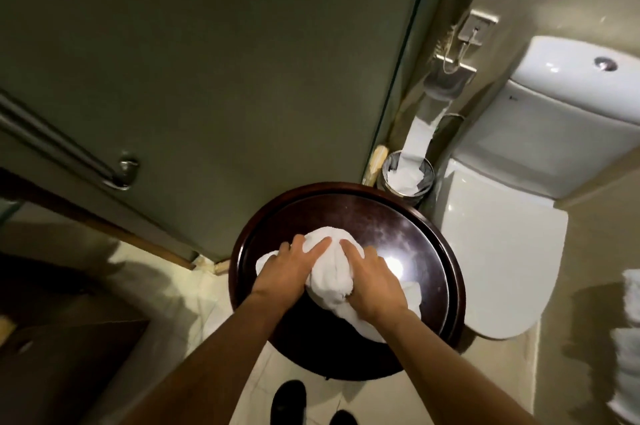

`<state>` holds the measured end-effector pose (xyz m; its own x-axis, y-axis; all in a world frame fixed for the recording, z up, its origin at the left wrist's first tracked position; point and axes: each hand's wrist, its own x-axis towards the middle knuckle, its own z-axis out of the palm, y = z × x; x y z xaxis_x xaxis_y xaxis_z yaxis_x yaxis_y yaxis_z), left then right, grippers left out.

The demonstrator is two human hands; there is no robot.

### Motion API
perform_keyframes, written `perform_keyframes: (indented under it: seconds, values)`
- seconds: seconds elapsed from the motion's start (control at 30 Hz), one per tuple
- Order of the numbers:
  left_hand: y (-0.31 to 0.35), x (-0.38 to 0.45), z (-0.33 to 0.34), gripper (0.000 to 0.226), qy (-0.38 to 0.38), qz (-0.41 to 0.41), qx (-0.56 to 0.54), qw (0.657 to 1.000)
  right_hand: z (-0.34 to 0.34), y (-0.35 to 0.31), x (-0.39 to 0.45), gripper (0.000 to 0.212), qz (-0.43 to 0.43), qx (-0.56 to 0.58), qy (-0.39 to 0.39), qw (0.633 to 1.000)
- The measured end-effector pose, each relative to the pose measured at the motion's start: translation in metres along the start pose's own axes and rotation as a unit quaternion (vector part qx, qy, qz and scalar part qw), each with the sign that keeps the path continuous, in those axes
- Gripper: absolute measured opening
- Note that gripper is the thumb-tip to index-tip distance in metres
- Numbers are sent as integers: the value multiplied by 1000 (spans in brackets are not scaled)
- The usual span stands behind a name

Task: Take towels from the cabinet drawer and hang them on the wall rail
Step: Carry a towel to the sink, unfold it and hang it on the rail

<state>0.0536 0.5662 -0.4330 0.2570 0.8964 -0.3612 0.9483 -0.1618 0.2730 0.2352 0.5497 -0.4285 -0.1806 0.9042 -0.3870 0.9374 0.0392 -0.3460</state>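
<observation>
At lower centre of the frame we log one round dark wooden table (408, 216), glossy, rim raised. Item on it: one white towel (332, 272), bunched, lying left of the table's middle. Our left hand (287, 268) presses on its left part, fingers (317, 246) spread flat over the cloth. Our right hand (372, 281) grips its right part, fingers curled into the fabric. Upper right: white toilet (519, 182), lid down. Between table and toilet: metal bin (408, 175) with toilet paper (419, 137) trailing into it. Left edge: chrome rail (59, 144) on the wall. Right edge: stacked white towels (628, 348), blurred.
</observation>
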Motion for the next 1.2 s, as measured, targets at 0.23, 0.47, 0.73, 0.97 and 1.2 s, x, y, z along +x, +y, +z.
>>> perform_keyframes:
  seconds: [0.23,0.47,0.73,0.97,1.2]
  values:
    - [-38,-89,-87,95,59,-74,7,996,-61,-104,-17,83,-83,-11,-20,996]
    - [-108,-217,-141,122,108,-203,30,973,-78,-249,-56,103,-225,-70,-61,970]
    - [-220,-334,-178,100,200,-315,-14,928,-62,-420,-78,99,-346,-79,-60,933]
    - [-314,-391,-219,83,242,-355,-9,903,-43,-546,-66,92,-405,-103,-19,908]
    - [-403,-373,-238,87,241,-372,3,897,-25,-618,-17,100,-416,-119,-8,901]
